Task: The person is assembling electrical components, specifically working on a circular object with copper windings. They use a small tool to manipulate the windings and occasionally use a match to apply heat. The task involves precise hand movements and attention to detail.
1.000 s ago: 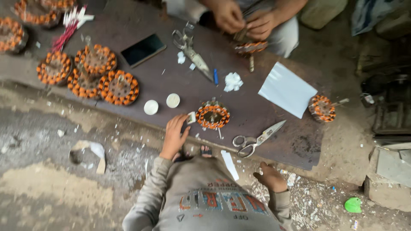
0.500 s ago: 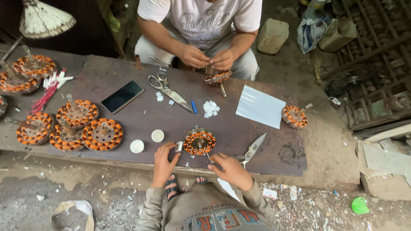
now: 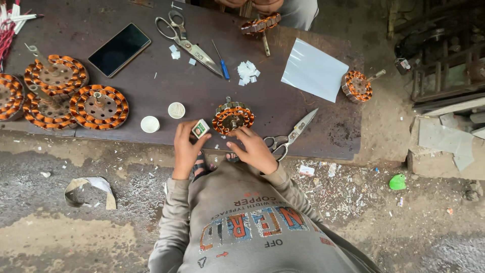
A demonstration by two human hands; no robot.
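Presently, left hand point(image 3: 186, 147): fingers closed on a small white-and-green box point(image 3: 200, 129), held just above the near edge of the dark counter point(image 3: 166, 91). Right hand point(image 3: 254, 149): fingers spread loosely, tips touching the copper-wound stator point(image 3: 232, 117), which sits on the counter just beside the box. Scissors point(image 3: 290, 136) lie right of that hand (handles nearest it). Two white caps point(image 3: 162, 117) rest left; finished stators point(image 3: 60, 96) cluster farther left.
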